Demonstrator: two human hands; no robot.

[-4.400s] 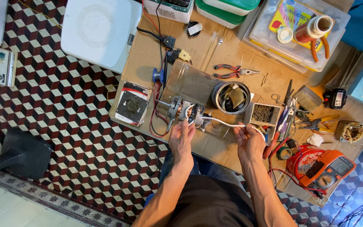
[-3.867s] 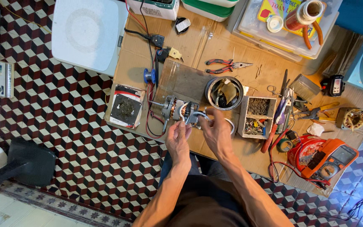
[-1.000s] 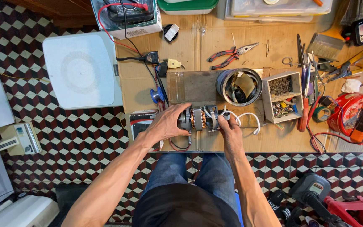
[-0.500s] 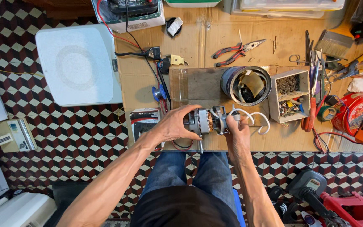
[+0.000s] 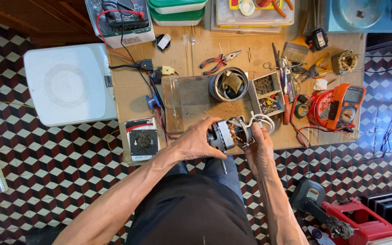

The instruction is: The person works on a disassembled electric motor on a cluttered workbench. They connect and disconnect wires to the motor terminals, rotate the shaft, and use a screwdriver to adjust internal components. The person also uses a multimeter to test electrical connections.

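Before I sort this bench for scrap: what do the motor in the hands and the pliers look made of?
Motor: pale grey metal end housing, likely cast aluminium, with reddish-brown windings that look like copper; a bare steel-looking shaft sticks out. Both the left hand and right hand grip it. Pliers: dull grey metal jaws; red and black handles, probably plastic or rubber sleeves.

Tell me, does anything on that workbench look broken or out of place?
The small motor held between the left hand and right hand is open, its copper windings bare and white wires trailing. Tools lie scattered, but nothing looks spilled.
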